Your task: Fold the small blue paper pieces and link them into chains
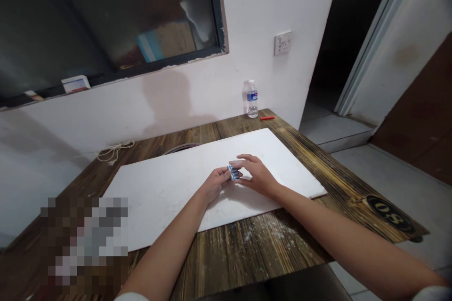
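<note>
A small blue-and-white striped box [233, 172] is held up over a white board [158, 193]. Its exact kind is too small to read. My left hand [216, 183] pinches its left side between thumb and fingers. From the right, my right hand [259, 176] reaches round the box, index fingertip at its top edge and thumb near its bottom. Some right fingers stretch out above it. Part of the box's far side is hidden by the fingers.
The board lies on a dark wooden table [226, 263]. Behind it stand a water bottle [252, 99] and a red stick-like item [267, 118]. A white cable [115, 150] lies at the back left, near a round dark rim [181, 147]. The front left is pixelated.
</note>
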A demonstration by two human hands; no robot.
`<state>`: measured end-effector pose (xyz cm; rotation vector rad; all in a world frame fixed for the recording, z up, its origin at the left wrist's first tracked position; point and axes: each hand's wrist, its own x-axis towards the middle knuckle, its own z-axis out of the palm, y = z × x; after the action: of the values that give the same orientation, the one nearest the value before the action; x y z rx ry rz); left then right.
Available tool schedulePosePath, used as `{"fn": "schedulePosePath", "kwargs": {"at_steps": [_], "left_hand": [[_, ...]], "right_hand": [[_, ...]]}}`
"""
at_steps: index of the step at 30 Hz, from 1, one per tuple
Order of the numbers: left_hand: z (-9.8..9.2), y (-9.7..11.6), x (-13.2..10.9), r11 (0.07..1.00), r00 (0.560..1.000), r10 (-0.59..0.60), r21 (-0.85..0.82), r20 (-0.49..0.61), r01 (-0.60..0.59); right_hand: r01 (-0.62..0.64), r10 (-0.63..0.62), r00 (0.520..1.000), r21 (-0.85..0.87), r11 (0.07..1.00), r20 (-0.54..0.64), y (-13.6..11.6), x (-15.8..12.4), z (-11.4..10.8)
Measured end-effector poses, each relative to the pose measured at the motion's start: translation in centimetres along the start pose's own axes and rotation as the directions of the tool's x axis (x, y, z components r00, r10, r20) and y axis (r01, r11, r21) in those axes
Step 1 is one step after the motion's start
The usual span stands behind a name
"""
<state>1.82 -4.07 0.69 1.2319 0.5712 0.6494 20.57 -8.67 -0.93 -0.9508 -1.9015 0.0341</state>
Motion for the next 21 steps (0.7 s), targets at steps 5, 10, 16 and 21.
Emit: {"fn": "schedulePosePath", "kwargs": {"at_steps": [5,10,16,21], "left_hand": [[0.10,-0.15,0.12,1.000,1.000,0.000,-0.024,-0.015,-0.001],[0.15,-0.03,0.02,1.000,1.000,-0.010,-0.013,-0.020,0.010],[-0.24,-0.43,0.17,1.000,1.000,-0.003,-0.014,-0.014,0.003],[-0.26,-0.44,0.17,1.000,1.000,-0.001,0.001,-0.018,0.001]], "right_hand": [[0.087,-0.087,0.996,-0.052,0.995,-0.006,0.30,-0.01,0.08],[0.012,-0.013,1.000,-0.056,0.998,-0.015,0.04,-0.02,-0.03],[0.108,-0.107,0.994,-0.104,0.989,0.015,0.30,-0.03,0.08],[0.098,-0.098,0.995,-0.068,0.993,0.008,0.24,0.05,0.16]]}}
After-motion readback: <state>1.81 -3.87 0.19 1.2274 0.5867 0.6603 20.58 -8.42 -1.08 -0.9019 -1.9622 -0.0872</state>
